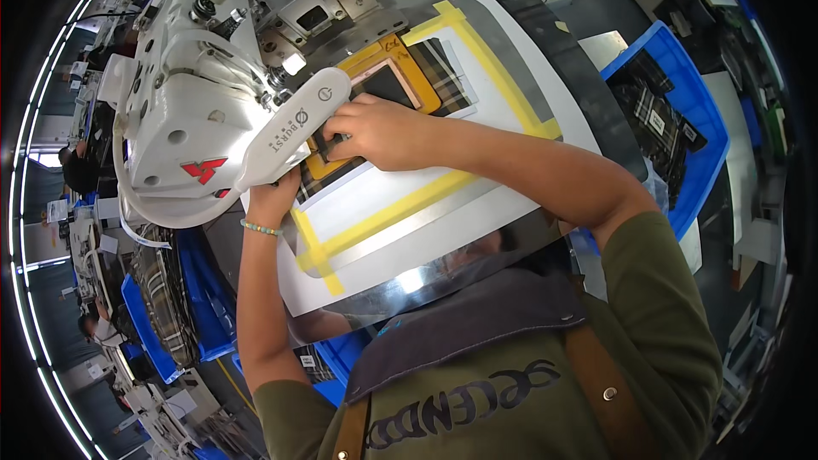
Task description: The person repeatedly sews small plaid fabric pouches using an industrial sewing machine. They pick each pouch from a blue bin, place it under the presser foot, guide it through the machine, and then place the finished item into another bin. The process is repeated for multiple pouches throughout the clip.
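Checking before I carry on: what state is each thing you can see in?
Left hand: mostly hidden by the white arm; grip unclear.
Right hand: fingers bent, over the yellow frame.
Yellow frame: lying flat on the plaid fabric.
Plaid fabric: spread out, partly covered.
Yellow tape: stuck down in strips.
Machine head: brightly lit beside the white arm.
Blue bin at right: open, holding plaid pieces.

Work surface brightly lit. Intense glare on the white sewing machine head [177, 106]; reflected hotspot on the polished metal plate [416, 279]. Ceiling strip lights [12, 230] curve along the left rim. Fisheye distortion, black vignetting; distant background soft.
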Available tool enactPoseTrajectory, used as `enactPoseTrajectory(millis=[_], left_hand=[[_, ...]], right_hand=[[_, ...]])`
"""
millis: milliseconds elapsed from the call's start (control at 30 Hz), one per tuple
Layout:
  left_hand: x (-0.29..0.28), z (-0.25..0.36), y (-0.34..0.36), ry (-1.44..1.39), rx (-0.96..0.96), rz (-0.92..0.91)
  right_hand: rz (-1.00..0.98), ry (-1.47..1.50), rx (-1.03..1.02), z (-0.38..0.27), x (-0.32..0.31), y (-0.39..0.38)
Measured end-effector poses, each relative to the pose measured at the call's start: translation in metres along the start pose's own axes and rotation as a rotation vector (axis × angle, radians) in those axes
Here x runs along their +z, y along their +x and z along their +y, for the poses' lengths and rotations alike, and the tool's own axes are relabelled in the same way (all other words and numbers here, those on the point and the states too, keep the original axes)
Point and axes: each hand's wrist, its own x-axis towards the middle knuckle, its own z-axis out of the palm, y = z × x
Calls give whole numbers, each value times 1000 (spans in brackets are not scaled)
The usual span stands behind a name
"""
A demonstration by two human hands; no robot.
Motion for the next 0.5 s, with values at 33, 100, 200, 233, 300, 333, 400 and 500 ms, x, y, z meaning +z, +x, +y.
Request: enactPoseTrajectory(millis=[33, 100, 200, 233, 300, 333, 400, 500], left_hand=[[1, 0, 0, -28, -12, 3], [-1, -4, 2, -80, 2, 14], [-2, -14, 6, -167, 40, 2], [-2, -18, 3, -159, 18, -29], [-2, -23, -4, -144, -21, -91], [-2, -24, -6, -102, -61, -118], [0, -22, -8, -88, -23, -38], [4, -23, -7, -72, 15, 14]], right_hand=[[15, -27, -25, 2, 1, 0], [23, -69, -50, 6, 1, 3], [-11, -91, -40, 7, -1, 11], [-29, -82, -31, 6, 0, 11], [-60, -75, -8, 5, 0, 12], [-73, -77, 5, 5, 0, 12], [-82, -77, 21, 5, 0, 13], [-74, -65, 36, 6, 1, 12]])
